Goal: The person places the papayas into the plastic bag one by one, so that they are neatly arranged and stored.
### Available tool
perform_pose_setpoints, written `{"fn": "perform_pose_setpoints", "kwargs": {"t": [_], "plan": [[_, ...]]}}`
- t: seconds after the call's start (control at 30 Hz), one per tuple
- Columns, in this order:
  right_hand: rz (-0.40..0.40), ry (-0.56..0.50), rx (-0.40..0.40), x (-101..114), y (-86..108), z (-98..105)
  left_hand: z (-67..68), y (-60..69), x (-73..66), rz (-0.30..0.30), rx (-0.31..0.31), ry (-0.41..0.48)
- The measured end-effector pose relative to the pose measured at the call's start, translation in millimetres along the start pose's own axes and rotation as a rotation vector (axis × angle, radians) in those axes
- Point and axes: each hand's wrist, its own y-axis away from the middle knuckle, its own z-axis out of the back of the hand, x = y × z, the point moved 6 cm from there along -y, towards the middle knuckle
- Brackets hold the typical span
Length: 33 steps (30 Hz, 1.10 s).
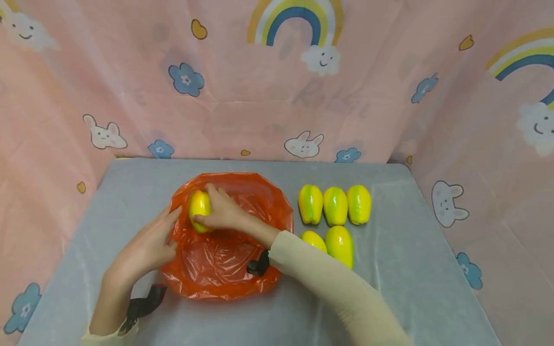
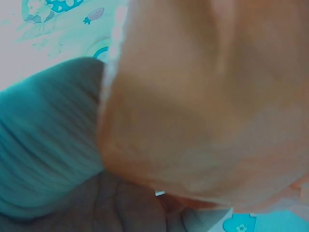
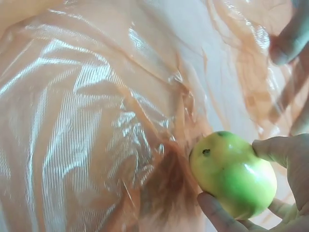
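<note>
A red plastic bag [image 1: 225, 269] lies spread wide on the table, its mouth facing up. Over its left part, my right hand [image 1: 225, 210] holds an oblong yellow-green fruit [image 1: 200, 211] between thumb and fingers. The right wrist view shows this glossy fruit [image 3: 234, 176] with a small dark spot at its end, above the crinkled plastic. My left hand [image 1: 149, 245] grips the bag's left rim; in the right wrist view, its fingers [image 3: 294, 38] show at the upper right. Orange film [image 2: 203, 106] covers much of the left wrist view and hides part of that hand.
Right of the bag, several similar fruits [image 1: 335, 205] stand in two rows on the grey tabletop [image 1: 402, 254]. My right sleeve [image 1: 329, 283] partly covers the nearer row. A pink patterned curtain [image 1: 242, 115] hangs behind the table and along both sides.
</note>
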Motion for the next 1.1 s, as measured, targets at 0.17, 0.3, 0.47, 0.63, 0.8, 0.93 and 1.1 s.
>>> {"fn": "perform_pose_setpoints", "kwargs": {"t": [0.17, 0.3, 0.47, 0.63, 0.8, 0.93, 1.1], "plan": [[-0.013, -0.013, -0.042, 1.1, -6.5, -10.3, 7.0, 3.9, 4.9, 0.005, 0.005, 0.005], [-0.04, -0.009, -0.052, -1.2, -9.6, -15.0, 11.4, 4.0, 7.0, 0.005, 0.013, 0.003], [-0.047, 0.019, -0.064, -4.9, -8.1, -16.9, 7.5, 2.3, 4.3, -0.032, 0.022, 0.006], [-0.041, 0.026, -0.063, -8.1, -2.1, -20.2, -0.2, 3.4, 3.7, -0.026, 0.033, 0.017], [-0.065, 0.05, -0.039, -11.7, 5.9, -22.0, -4.8, 4.8, 4.2, -0.018, 0.033, 0.016], [-0.081, 0.071, -0.023, -10.3, 12.0, -15.9, -3.5, 4.6, 4.6, -0.002, 0.026, 0.021], [-0.051, 0.092, -0.005, -1.0, 19.3, -2.8, 3.4, 3.5, 5.8, 0.01, 0.017, 0.011]]}}
